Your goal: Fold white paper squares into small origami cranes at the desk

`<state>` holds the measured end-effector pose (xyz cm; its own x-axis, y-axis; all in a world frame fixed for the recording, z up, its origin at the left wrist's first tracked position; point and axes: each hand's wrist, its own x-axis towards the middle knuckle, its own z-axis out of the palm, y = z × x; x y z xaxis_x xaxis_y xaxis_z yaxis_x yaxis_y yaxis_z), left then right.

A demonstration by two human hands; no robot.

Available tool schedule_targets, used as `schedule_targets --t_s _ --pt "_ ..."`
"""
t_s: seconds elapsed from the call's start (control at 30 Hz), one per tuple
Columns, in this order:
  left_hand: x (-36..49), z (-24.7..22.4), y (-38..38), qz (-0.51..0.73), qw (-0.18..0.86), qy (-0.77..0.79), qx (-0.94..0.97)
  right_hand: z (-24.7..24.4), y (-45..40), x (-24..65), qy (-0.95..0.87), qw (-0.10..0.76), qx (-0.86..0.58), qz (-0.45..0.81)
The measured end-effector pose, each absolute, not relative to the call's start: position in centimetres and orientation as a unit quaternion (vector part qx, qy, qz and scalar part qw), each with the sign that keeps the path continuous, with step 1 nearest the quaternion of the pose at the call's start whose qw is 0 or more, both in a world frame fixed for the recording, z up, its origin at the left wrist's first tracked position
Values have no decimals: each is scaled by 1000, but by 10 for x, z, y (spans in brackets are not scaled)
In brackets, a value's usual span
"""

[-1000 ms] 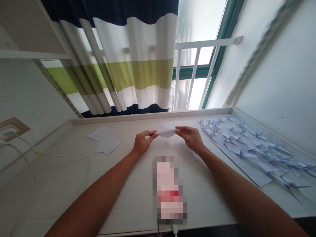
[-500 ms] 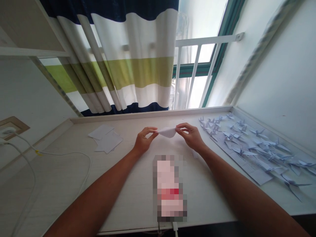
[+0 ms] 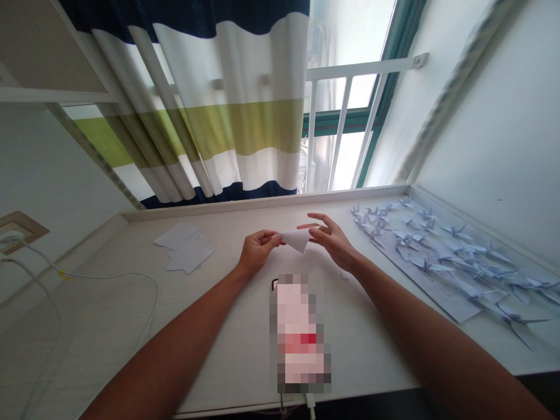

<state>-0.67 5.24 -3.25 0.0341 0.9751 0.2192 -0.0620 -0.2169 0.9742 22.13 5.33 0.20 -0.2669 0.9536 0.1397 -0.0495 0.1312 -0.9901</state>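
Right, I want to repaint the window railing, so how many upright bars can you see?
3: the left bar beside the curtain, the middle bar, and the right bar, nearest the wall. The curtain may hide more.

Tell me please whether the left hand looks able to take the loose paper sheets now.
Probably yes: nothing seems to block the desk between the left hand and the loose paper sheets. But its fingers pinch the folded paper, so likely they must release it first.

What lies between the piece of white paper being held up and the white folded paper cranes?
The right hand, then a narrow strip of pale desktop before the cranes; the head view shows this.
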Motion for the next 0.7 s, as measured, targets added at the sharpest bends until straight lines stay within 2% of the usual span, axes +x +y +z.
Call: schedule_targets --t_s 0.27,0.7 --pt "-9 -30 52 518 527 400 542 -6 54 215 -568 500 -390 525" --pt "-12 -25 48 371 539 398 643 -6 59 216 -542 535 -353 543"
